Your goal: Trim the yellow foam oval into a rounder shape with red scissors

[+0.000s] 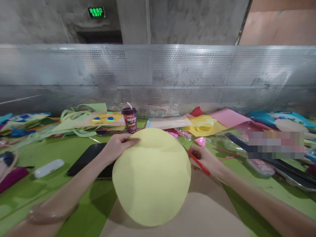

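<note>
A large rounded piece of pale yellow paper (151, 177) is held up in the middle of the view. My left hand (120, 146) pinches its upper left edge between thumb and fingers. At the paper's right edge, my right hand (201, 158) is closed on red-handled scissors (199, 163), whose blades lie against the edge and are partly hidden. Under the yellow paper, a beige sheet (207, 214) rests on the green table (91, 210).
Behind my left arm lies a black tablet-like object (86, 158), with a white case (48, 168) further left. A dark red cup with a straw (129, 120) stands behind the paper. Coloured paper sheets (230, 118), plastic wrappers and a pink item (261, 167) lie around.
</note>
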`<state>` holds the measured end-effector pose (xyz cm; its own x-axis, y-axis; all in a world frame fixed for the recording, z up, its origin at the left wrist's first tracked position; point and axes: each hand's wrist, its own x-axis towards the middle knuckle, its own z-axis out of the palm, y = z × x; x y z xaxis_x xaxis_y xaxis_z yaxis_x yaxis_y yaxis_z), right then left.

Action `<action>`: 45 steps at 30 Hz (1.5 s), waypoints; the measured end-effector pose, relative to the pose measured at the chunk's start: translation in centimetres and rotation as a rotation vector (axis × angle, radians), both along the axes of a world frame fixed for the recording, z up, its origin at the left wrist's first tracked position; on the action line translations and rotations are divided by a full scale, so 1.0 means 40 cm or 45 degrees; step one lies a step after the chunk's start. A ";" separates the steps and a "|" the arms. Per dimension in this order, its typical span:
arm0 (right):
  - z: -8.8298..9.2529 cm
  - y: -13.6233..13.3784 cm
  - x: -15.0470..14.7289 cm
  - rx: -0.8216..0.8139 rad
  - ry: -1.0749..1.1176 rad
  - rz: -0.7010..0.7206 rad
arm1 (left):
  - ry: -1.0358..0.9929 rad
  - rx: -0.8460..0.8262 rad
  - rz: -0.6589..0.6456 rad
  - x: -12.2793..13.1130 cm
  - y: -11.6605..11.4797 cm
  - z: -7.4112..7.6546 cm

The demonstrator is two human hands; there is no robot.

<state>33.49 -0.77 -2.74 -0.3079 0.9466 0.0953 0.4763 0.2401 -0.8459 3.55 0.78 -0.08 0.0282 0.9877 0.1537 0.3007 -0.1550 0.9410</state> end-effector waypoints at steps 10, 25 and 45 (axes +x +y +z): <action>0.009 -0.001 -0.001 0.076 -0.069 -0.024 | 0.047 0.001 0.004 -0.002 0.002 -0.003; 0.023 0.005 0.007 -0.056 0.136 -0.015 | -0.123 -0.030 0.071 -0.009 0.005 0.005; 0.025 -0.032 -0.089 -0.017 0.254 0.122 | 0.309 -0.117 -0.549 0.072 -0.058 -0.013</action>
<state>29.94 -2.07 -1.75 -0.3729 0.9156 0.1507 0.2749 0.2641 -0.9245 6.44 -1.53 -0.61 0.4610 0.8874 0.0054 0.4394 -0.2335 0.8674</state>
